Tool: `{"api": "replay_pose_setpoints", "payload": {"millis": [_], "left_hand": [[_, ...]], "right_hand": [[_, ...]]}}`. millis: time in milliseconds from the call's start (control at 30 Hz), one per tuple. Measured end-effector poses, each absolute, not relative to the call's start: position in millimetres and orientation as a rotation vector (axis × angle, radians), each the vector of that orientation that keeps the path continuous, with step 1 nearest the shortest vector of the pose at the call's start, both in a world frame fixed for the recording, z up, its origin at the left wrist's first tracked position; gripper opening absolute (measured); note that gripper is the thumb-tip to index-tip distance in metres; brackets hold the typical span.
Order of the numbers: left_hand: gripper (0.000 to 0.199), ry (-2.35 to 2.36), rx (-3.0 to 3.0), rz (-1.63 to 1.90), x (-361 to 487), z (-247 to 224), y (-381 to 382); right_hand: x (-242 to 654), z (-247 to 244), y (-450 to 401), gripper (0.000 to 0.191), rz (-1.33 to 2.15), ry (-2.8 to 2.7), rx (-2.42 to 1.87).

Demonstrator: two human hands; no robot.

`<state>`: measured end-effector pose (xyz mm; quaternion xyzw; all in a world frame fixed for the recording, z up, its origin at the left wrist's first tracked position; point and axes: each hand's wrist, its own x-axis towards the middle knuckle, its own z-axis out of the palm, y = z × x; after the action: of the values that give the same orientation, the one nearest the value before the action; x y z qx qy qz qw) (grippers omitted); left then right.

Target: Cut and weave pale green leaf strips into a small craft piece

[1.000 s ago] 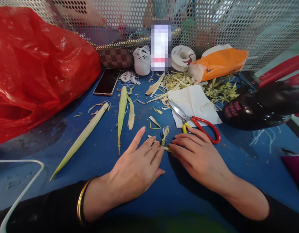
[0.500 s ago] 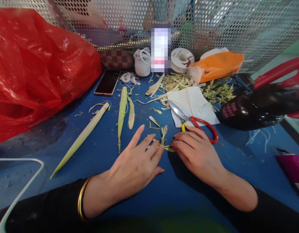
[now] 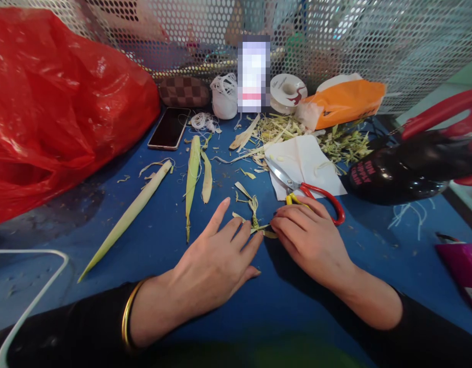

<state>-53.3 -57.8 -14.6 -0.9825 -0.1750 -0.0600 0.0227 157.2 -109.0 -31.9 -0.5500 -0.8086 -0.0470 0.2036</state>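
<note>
A small knotted plait of pale green leaf strips [image 3: 254, 212] lies on the blue table between my two hands. My left hand [image 3: 215, 260] is spread low over the table with its fingers apart. The index fingertip touches the strips at the plait's lower end, without gripping them. My right hand [image 3: 312, 237] is closed, its fingertips pinched at the right end of a thin leaf strip [image 3: 263, 227] that runs out from the plait. Its thumb is hidden. Just beyond that hand lie red-handled scissors [image 3: 323, 197] and a yellow-handled tool [image 3: 293, 198], partly covered by the fingers.
Long leaves [image 3: 128, 217] [image 3: 193, 176] lie to the left, near a phone [image 3: 169, 129] and a red plastic bag [image 3: 67, 112]. White paper [image 3: 297, 158], leaf scraps [image 3: 277, 128], thread, a ribbon spool [image 3: 288, 93] and an orange packet [image 3: 343, 105] are behind. A black-and-red object [image 3: 400, 168] stands right.
The plait's top has tipped slightly left and shows more of its length. My left fingers have drawn back a little from it. My right hand has barely moved.
</note>
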Motion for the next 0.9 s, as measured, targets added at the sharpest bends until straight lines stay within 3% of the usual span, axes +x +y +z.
{"api": "replay_pose_setpoints", "payload": {"millis": [600, 900], "left_hand": [[0.039, -0.561, -3.076, -0.185, -55.9, -13.9, -58.8], [0.052, -0.549, -3.077, -0.215, -57.1, -11.8, -60.6]], "right_hand": [[158.1, -28.7, -109.3, 0.017, -0.114, -2.217, -1.527], [152.6, -25.6, -118.4, 0.017, -0.145, -2.418, -1.379]]}}
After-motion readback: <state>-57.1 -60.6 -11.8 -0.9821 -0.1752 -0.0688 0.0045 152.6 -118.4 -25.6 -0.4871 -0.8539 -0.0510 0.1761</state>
